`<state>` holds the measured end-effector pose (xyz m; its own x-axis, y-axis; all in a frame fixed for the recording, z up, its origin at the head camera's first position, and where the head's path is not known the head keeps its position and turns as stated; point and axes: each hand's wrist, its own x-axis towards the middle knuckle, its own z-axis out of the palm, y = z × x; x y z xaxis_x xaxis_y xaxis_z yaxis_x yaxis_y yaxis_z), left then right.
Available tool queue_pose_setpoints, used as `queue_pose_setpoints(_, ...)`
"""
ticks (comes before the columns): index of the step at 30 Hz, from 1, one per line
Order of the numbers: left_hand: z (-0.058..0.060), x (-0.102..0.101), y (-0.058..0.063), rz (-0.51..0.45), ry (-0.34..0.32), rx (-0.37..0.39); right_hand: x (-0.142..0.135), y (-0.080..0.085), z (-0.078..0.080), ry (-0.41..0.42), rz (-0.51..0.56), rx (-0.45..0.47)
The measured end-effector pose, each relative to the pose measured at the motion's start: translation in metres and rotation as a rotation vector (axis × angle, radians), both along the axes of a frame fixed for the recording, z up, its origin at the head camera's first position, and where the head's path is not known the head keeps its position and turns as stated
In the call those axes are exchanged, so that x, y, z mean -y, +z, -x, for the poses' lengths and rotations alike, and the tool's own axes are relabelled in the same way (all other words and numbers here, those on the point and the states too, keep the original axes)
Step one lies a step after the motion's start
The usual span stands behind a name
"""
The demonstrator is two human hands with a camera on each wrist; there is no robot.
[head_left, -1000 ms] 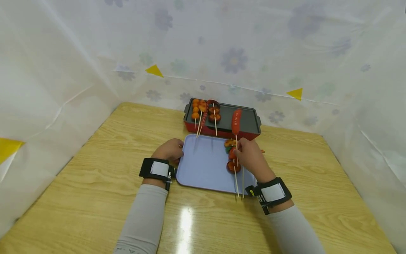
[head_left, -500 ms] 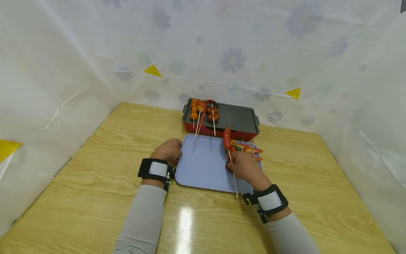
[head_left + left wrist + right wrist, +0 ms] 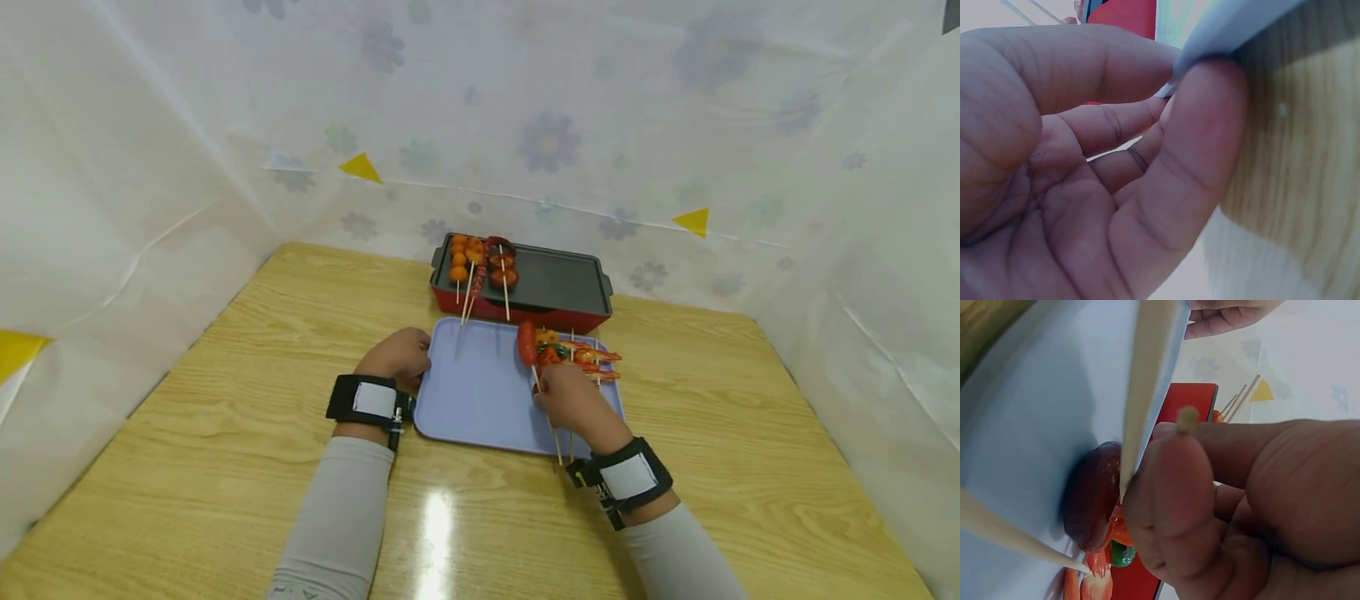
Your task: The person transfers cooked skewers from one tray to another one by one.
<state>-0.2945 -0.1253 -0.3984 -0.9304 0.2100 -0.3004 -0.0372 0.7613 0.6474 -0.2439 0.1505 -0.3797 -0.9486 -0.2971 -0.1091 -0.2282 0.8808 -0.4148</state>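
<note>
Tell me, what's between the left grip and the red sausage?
Just a bare stretch of the pale blue tray, as the head view shows, between the left grip and the red sausage.

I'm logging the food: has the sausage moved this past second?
Yes: in the head view, against the grill, the sausage has moved down and slightly left, now over the tray.

Curtained tabletop booth (image 3: 135, 142), floral sheeting (image 3: 480, 92), wood-grain table (image 3: 247, 350), yellow pennants (image 3: 361, 168)
</note>
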Motion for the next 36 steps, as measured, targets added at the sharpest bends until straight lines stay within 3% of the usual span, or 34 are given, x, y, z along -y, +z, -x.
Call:
queue_pose_setpoints(13, -0.001, -0.001, 0.001, -0.002, 0.007, -0.006, 0.007, 0.000, -0.002, 0.006, -0.003, 0.040)
queue_pose_setpoints(26, -0.001, -0.002, 0.001, 0.012, 0.007, 0.003, 0.011, -0.002, -0.005, 0.003, 0.021, 0.022)
queue_pose_setpoints(36, -0.001, -0.002, 0.001, 0.005, 0.018, 0.019, 0.010, -0.002, -0.006, -0.021, -0.024, -0.015)
